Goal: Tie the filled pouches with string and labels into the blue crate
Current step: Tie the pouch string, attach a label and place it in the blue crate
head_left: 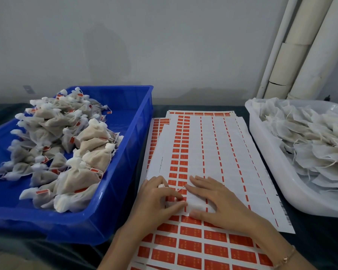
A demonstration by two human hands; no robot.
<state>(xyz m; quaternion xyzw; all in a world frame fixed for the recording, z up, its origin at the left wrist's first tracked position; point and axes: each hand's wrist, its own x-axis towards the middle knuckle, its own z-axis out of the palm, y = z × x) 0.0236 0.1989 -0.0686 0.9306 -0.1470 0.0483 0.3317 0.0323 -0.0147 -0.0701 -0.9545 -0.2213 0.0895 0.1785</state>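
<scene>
The blue crate point(129, 117) on the left holds several tied pouches point(66, 145) with orange labels. Sheets of orange labels point(193, 152) lie in the middle of the table. My left hand point(156, 199) holds a white pouch point(162, 185) over the label sheet, its fingers curled round it. My right hand point(213, 199) lies flat on the sheet beside it, with its fingertips at a thin string point(180, 189) and an orange label point(181, 199). A white tray point(265, 152) on the right is full of untied pouches point(310, 141).
A dark cloth point(310, 240) covers the table. Pale pipes point(300, 45) run up the wall at the back right. More label sheets point(193, 250) lie at the near edge under my forearms.
</scene>
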